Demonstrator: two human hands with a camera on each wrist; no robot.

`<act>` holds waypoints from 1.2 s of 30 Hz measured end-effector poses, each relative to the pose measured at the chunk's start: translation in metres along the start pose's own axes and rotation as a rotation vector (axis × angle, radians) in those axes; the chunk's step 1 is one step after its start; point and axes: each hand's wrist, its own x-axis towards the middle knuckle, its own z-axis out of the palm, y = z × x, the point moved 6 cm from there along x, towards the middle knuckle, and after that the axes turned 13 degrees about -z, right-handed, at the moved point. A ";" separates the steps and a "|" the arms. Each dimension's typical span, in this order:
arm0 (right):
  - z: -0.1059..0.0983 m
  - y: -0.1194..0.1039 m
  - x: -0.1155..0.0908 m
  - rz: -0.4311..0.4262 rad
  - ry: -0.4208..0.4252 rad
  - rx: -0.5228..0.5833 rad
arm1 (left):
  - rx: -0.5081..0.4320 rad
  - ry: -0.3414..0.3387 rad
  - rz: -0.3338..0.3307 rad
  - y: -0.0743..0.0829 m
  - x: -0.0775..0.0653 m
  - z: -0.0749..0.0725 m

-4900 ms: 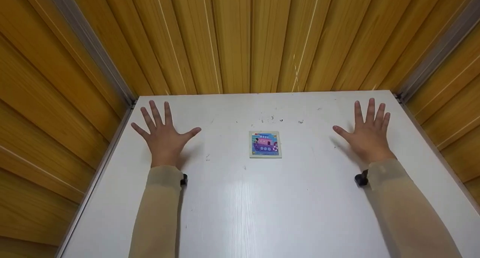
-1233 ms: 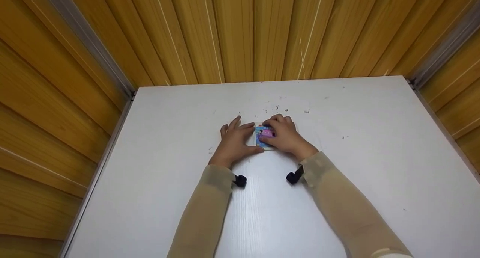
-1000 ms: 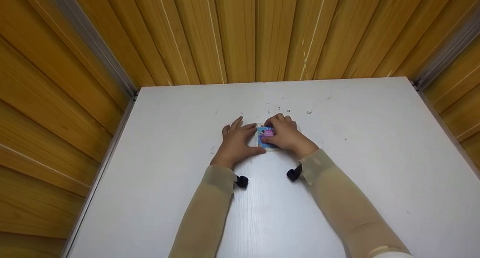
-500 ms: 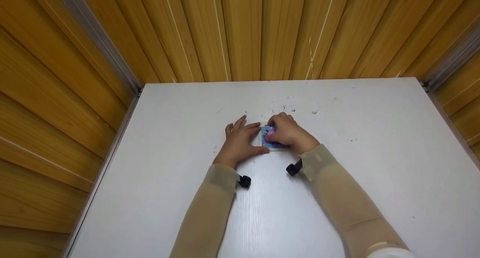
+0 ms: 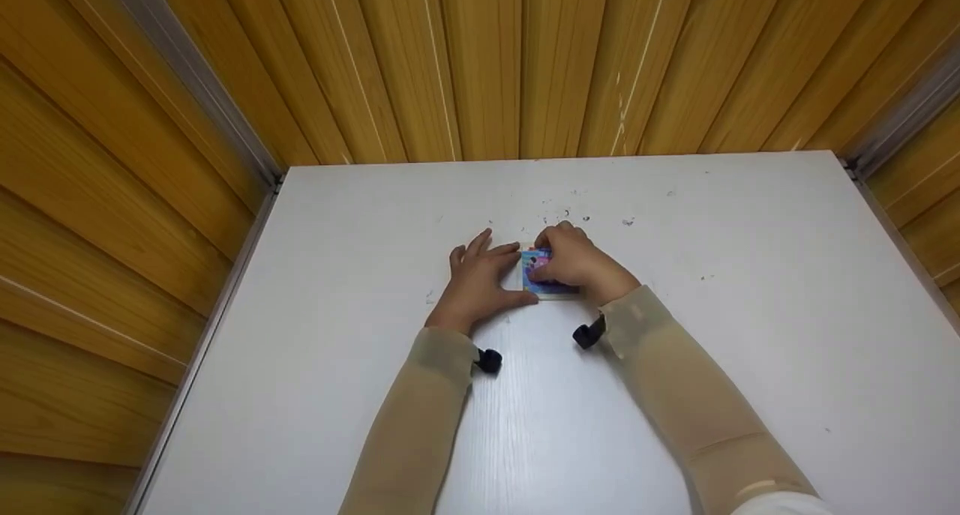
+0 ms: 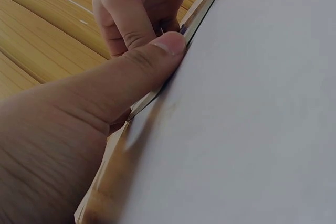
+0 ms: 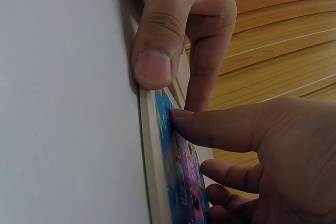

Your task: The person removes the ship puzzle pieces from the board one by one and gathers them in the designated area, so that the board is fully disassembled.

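Observation:
A small square picture puzzle (image 5: 553,289), with a pink and purple boat on blue in a cream frame, lies on the white table. My left hand (image 5: 476,284) grips its left side, the thumb on the near edge and the index finger towards the far edge. From the right, my right hand (image 5: 579,264) covers much of the picture. Seams between tiles show on the puzzle (image 7: 184,182) in the right wrist view, where the right thumb (image 7: 210,128) touches the face and other fingers curl at the far side. The left wrist view shows only the puzzle's thin frame (image 6: 205,17).
The white table (image 5: 337,260) has dark scuff marks beyond the puzzle. Yellow wood-look panels (image 5: 487,65) wall its back and sides, with grey metal posts at the corners. A small black device (image 5: 490,361) sits at the left wrist, and another black device (image 5: 588,335) at the right.
Earliest, both hands were spread apart over the table, away from the puzzle. Both have since come in and taken hold of it. Over the last second the hands have hardly moved; the view shifted slightly.

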 end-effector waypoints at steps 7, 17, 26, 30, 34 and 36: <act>-0.001 -0.011 -0.004 -0.025 0.007 -0.072 | -0.005 -0.003 -0.009 -0.001 0.000 0.001; 0.002 -0.007 -0.004 -0.021 -0.016 -0.012 | -0.025 0.001 -0.007 -0.001 -0.002 0.000; 0.003 -0.001 0.000 -0.016 0.015 0.024 | -0.028 -0.008 -0.002 0.002 -0.002 -0.003; 0.004 0.000 0.001 -0.019 0.013 0.034 | -0.017 -0.014 0.000 0.001 -0.001 -0.002; 0.003 0.000 0.000 -0.026 0.015 0.033 | -0.011 -0.014 0.011 0.002 -0.001 -0.002; 0.002 -0.001 0.000 -0.029 0.015 0.026 | -0.012 -0.013 0.016 0.002 -0.001 -0.002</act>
